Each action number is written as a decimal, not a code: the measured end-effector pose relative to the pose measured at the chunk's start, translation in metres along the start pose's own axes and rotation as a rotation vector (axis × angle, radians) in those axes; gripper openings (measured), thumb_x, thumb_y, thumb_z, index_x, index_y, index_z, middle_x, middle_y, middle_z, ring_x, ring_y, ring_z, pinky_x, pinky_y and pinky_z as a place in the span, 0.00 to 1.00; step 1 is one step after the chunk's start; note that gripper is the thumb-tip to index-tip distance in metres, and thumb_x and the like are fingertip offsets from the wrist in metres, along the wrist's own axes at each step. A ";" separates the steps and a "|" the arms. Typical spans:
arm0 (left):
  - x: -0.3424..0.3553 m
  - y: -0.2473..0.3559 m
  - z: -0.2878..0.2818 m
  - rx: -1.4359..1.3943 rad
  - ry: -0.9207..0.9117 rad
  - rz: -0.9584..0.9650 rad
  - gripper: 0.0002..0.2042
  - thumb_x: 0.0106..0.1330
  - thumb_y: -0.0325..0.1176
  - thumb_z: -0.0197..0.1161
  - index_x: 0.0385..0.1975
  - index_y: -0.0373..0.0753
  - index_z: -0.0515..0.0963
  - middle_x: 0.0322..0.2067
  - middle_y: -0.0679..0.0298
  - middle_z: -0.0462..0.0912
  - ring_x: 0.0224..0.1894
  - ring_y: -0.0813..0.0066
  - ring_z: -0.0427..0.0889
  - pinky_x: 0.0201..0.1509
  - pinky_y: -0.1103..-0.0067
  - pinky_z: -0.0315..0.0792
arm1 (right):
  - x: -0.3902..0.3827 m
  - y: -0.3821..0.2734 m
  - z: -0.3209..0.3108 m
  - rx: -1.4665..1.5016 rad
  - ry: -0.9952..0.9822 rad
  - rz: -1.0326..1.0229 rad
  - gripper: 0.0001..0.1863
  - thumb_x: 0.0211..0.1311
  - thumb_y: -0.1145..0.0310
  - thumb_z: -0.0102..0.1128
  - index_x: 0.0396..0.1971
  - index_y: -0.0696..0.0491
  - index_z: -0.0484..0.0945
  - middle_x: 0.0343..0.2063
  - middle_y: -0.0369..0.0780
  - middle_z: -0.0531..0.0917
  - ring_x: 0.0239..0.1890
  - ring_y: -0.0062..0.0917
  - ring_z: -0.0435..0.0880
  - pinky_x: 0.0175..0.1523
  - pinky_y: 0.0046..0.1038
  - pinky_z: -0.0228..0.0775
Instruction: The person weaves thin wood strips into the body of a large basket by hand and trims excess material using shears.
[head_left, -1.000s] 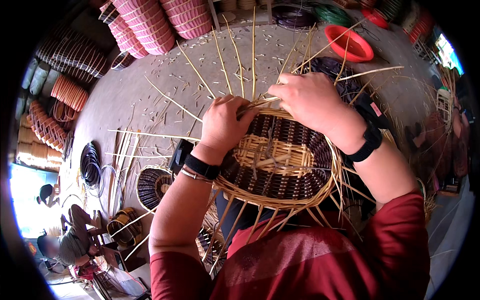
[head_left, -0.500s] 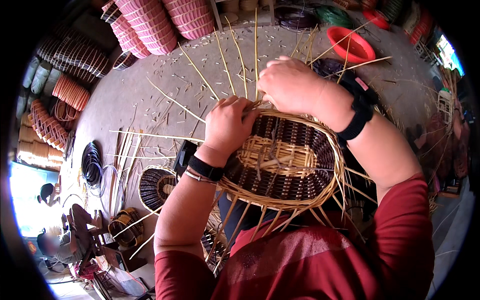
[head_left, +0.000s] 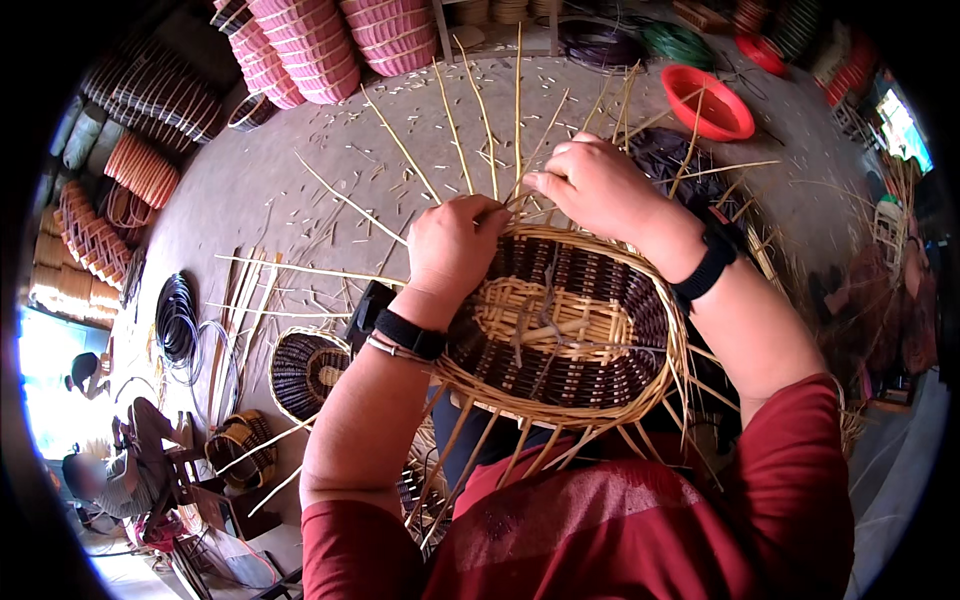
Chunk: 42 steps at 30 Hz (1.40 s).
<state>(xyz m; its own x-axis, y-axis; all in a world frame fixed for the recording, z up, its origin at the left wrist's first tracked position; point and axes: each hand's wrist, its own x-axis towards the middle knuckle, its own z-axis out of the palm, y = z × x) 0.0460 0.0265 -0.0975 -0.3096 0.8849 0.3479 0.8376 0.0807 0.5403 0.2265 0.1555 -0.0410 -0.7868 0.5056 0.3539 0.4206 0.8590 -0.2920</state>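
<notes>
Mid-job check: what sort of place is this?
Probably a basket-weaving workshop: an unfinished basket lies before the person, with pale rods sticking out around its rim; stacked pink baskets stand across the floor, and a dark coil lies to the left.

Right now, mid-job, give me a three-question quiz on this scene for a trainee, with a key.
1. True or false: the left hand is on the rim of the basket.
2. Multiple choice: what colour is the tub on the floor? A blue; B red; C green.
3. Short answer: which of the person's hands is nearer the tub?

Key: 1. True. 2. B. 3. The right hand.
</notes>
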 end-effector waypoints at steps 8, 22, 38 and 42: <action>0.001 -0.005 0.004 0.032 0.015 -0.069 0.11 0.71 0.45 0.68 0.39 0.46 0.90 0.30 0.54 0.90 0.36 0.49 0.90 0.45 0.59 0.82 | 0.009 -0.023 -0.003 -0.080 -0.090 0.167 0.20 0.75 0.55 0.64 0.34 0.58 0.90 0.36 0.46 0.91 0.46 0.44 0.88 0.55 0.42 0.78; -0.009 -0.008 0.002 -0.070 0.019 -0.033 0.10 0.72 0.42 0.66 0.39 0.45 0.89 0.31 0.55 0.90 0.36 0.50 0.90 0.43 0.61 0.82 | 0.010 0.001 0.027 1.227 -0.157 0.703 0.14 0.78 0.61 0.66 0.50 0.58 0.81 0.37 0.38 0.89 0.38 0.21 0.89 0.44 0.26 0.84; -0.005 -0.003 0.002 -0.054 -0.009 0.072 0.12 0.73 0.35 0.67 0.53 0.43 0.87 0.38 0.55 0.90 0.41 0.54 0.90 0.48 0.65 0.82 | 0.052 0.029 0.030 0.466 -0.158 0.427 0.19 0.71 0.57 0.73 0.38 0.61 0.86 0.31 0.45 0.89 0.33 0.28 0.86 0.42 0.32 0.79; -0.009 0.002 -0.001 0.087 -0.003 0.200 0.16 0.73 0.41 0.67 0.54 0.41 0.85 0.37 0.55 0.87 0.43 0.52 0.87 0.49 0.62 0.80 | 0.074 0.028 0.047 0.230 -0.268 0.431 0.20 0.67 0.56 0.76 0.43 0.60 0.87 0.34 0.48 0.90 0.36 0.34 0.88 0.45 0.38 0.80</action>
<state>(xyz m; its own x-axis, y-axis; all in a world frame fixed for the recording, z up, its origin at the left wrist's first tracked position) 0.0506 0.0182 -0.0991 -0.1326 0.8884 0.4394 0.9179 -0.0572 0.3928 0.1584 0.2132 -0.0650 -0.6656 0.7431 -0.0697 0.6436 0.5241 -0.5577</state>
